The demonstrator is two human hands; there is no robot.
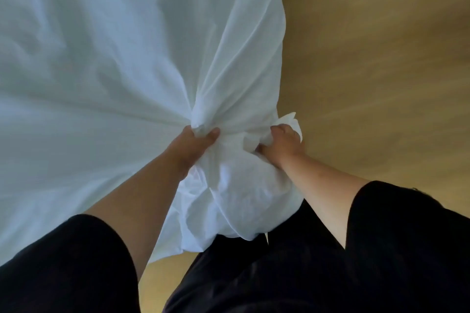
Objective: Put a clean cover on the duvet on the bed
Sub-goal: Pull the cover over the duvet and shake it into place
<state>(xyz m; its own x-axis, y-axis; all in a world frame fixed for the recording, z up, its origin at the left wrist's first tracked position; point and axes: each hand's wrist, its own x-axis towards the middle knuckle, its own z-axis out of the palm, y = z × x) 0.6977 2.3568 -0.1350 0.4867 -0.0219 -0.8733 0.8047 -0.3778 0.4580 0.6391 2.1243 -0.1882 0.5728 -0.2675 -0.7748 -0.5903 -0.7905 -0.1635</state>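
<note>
Head view, looking down along both bare forearms. A white duvet cover point(101, 58) fills the upper left and centre of the frame, spread over what lies beneath it; whether a duvet is inside cannot be told. Its near right corner is gathered into a bunch between the two hands, and creases fan out from that bunch across the cloth toward the far left and far right.

The left hand point(197, 141) is clenched on a twisted knot of the cover: thumb and fingers curl round the fabric, which rises directly beyond the knuckles, and the stretched sheet runs away from the grip on the far side. The right hand point(279, 142) grips the same gathered corner just beside the left, fingers curled into the cloth, with a small flap of fabric standing out past its fingertips on the right. The two hands are near each other but not touching; a fold of cover lies between them.

Below the grips, slack white cloth point(229, 206) hangs in a loose pouch toward the person's body, resting against dark clothing point(279, 274). Dark short sleeves point(63, 262) cover both upper arms. A light wooden floor point(381, 71) shows along the right edge of the cover.
</note>
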